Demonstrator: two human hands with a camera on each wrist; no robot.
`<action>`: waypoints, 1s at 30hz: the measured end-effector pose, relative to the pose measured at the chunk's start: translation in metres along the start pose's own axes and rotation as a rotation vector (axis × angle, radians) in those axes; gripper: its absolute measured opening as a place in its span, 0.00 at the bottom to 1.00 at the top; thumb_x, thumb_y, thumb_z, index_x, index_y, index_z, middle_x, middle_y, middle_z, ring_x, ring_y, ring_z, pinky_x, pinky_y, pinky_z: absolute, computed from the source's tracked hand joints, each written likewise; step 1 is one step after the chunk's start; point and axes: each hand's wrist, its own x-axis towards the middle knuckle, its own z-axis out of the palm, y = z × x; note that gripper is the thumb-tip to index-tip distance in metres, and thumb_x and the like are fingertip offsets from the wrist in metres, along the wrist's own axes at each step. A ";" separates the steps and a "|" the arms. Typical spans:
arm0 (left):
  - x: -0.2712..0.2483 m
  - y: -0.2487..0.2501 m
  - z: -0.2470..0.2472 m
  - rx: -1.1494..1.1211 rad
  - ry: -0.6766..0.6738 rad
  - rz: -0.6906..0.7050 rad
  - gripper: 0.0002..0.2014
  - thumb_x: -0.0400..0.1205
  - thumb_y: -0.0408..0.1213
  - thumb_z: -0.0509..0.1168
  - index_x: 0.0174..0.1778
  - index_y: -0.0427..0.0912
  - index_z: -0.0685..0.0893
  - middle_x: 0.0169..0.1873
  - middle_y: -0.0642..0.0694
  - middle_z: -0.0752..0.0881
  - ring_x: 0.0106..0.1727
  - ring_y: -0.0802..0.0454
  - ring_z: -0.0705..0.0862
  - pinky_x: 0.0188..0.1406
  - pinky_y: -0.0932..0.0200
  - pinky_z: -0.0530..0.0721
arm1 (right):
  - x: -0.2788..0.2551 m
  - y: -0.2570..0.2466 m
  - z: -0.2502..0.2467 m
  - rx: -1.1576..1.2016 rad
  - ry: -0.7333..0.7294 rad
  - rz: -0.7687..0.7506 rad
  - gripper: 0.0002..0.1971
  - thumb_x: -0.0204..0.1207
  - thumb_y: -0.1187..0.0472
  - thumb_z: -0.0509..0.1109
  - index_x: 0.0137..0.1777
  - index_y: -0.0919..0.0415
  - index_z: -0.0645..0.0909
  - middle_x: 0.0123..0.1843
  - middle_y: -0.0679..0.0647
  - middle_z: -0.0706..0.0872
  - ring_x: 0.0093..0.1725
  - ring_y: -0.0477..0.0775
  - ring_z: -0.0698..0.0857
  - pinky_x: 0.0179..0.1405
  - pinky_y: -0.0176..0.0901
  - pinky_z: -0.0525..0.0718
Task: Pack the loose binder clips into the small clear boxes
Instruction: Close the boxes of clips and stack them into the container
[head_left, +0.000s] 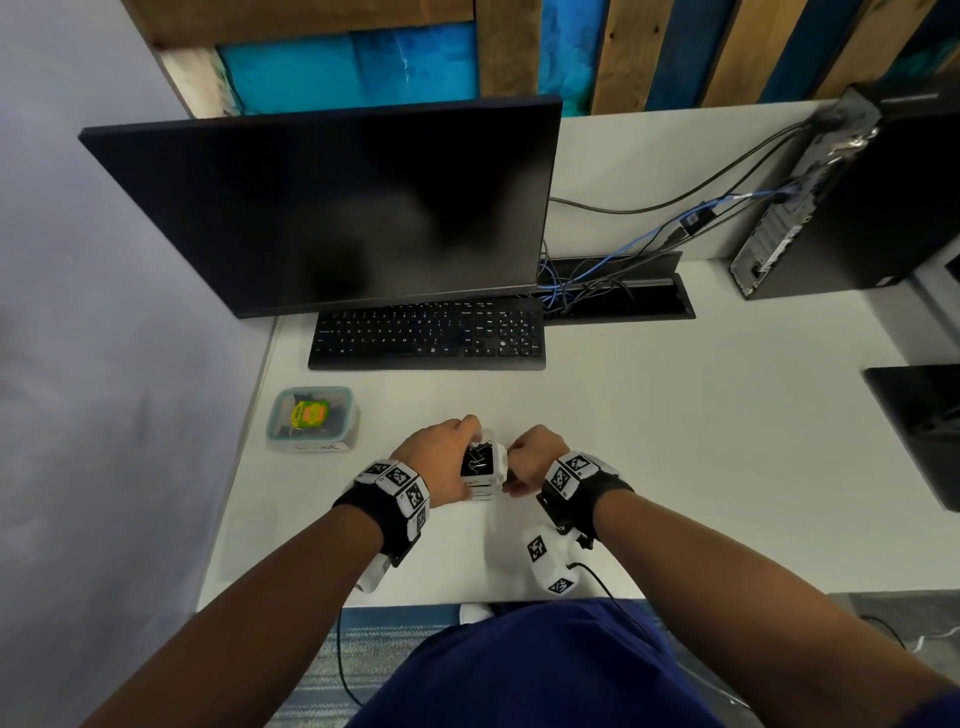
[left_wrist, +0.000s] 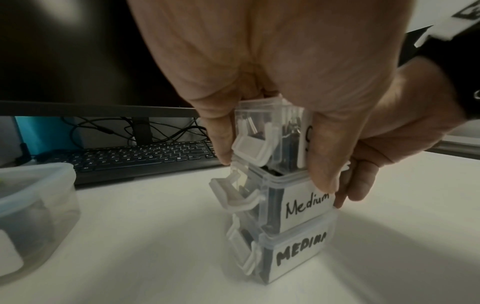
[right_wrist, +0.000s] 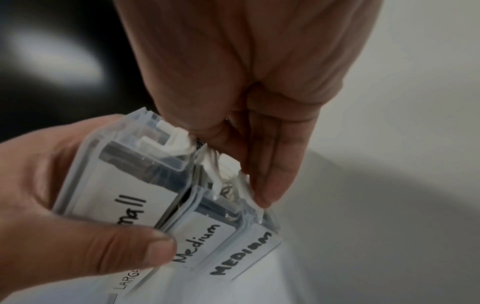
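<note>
both hands (head_left: 441, 457) grip the stacked clear boxes (left_wrist: 293, 216) between fingers (left_wrist: 322, 160).

Three small boxes (left_wrist: 283, 207) stacked upright on desk (head_left: 675, 415), near its front edge, between left hand (head_left: 441, 457) and right hand (head_left: 535, 457). Lidded tub (head_left: 311, 418) left of stack. Keyboard (head_left: 428, 335) behind; monitor (head_left: 332, 208) behind keyboard

Head view: evenly lit, bright white desk (head_left: 675, 415); soft glare patches on the dark monitor (head_left: 332, 208); wide-angle bowing toward 9 and 3 o'clock. Wrist views: dim, grainy, motion-blurred; soft shadows fall toward 5 o'clock; edges out of focus.
</note>
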 end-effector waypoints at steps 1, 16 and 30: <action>0.000 0.000 0.000 0.006 0.004 0.003 0.33 0.66 0.47 0.78 0.63 0.51 0.68 0.62 0.52 0.81 0.55 0.50 0.84 0.53 0.52 0.85 | 0.000 -0.002 0.000 0.006 -0.003 0.012 0.08 0.73 0.69 0.67 0.42 0.71 0.88 0.34 0.62 0.91 0.34 0.57 0.93 0.39 0.53 0.93; 0.000 -0.003 0.003 -0.099 0.005 0.034 0.48 0.61 0.51 0.81 0.74 0.53 0.62 0.68 0.54 0.68 0.67 0.51 0.72 0.59 0.47 0.83 | -0.020 -0.012 0.000 -0.573 -0.062 -0.396 0.51 0.60 0.58 0.84 0.80 0.53 0.57 0.68 0.54 0.71 0.60 0.59 0.81 0.55 0.53 0.86; -0.036 -0.078 0.033 -0.516 -0.141 -0.214 0.39 0.75 0.35 0.73 0.81 0.52 0.63 0.71 0.50 0.74 0.61 0.51 0.80 0.61 0.56 0.81 | -0.019 -0.026 0.004 -0.764 0.027 -0.654 0.33 0.64 0.50 0.79 0.68 0.55 0.73 0.64 0.51 0.81 0.58 0.54 0.83 0.57 0.45 0.83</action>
